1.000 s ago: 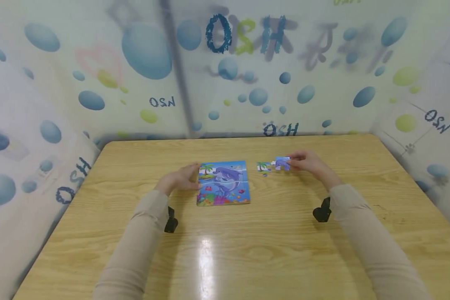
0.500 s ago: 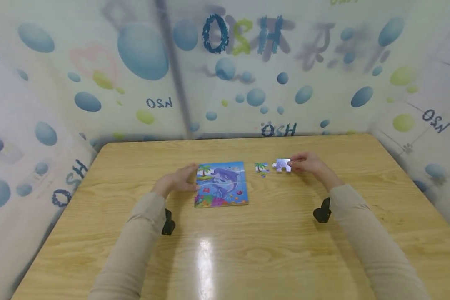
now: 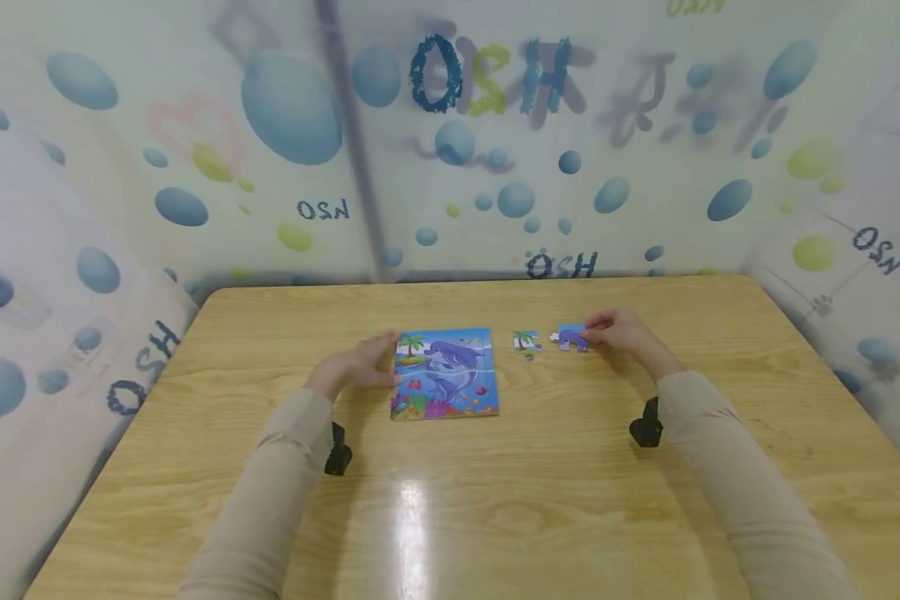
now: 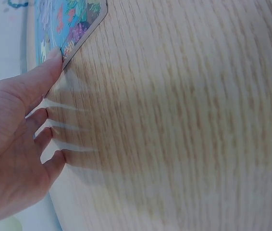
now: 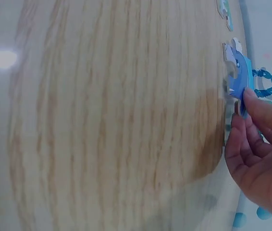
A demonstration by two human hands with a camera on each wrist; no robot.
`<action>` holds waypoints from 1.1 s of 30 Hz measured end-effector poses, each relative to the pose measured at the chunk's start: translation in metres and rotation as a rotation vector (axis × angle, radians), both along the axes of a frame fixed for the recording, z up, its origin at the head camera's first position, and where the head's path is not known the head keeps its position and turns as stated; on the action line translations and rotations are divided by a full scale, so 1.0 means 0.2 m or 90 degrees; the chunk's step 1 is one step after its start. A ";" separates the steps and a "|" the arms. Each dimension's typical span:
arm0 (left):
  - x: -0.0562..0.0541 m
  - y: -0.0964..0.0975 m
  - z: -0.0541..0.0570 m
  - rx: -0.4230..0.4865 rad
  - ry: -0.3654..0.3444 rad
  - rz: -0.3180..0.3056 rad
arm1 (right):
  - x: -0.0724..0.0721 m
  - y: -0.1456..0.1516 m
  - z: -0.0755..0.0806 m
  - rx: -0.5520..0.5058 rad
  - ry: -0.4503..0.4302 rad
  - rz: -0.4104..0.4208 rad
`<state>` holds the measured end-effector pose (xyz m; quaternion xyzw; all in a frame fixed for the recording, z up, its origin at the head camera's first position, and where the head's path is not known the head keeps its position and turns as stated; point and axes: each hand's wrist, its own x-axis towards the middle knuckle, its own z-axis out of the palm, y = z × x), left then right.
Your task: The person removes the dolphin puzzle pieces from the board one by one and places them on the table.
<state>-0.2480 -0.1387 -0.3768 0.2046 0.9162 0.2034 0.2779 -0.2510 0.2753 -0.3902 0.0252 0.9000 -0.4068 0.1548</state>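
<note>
A square dolphin puzzle (image 3: 446, 375) lies on the wooden table. My left hand (image 3: 356, 364) is at its left side, fingers spread, thumb touching the edge. In the left wrist view the thumb tip (image 4: 54, 52) rests on the puzzle's border, while the other fingers reach down beside it, loosely bent. My right hand (image 3: 621, 331) pinches a puzzle piece (image 3: 570, 337) with a purple dolphin on blue. The right wrist view shows that piece (image 5: 241, 72) tilted between thumb and fingertips. To its left lies another puzzle piece (image 3: 527, 341) with a palm tree.
The wooden table (image 3: 525, 500) extends toward me and to both sides. Behind it stands a white wall (image 3: 645, 100) with blue and green dots. A black wrist mount (image 3: 647, 423) hangs under the right sleeve, another black mount (image 3: 337, 452) under the left.
My right hand keeps the dolphin piece pinched and has tipped it, its glare coming and going, with a slight shift right, away from the palm-tree piece. My left hand stays at the puzzle's edge.
</note>
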 end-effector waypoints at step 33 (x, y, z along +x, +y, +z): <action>0.00 0.01 0.01 -0.008 0.004 0.001 | 0.00 -0.04 0.01 -0.023 0.013 -0.055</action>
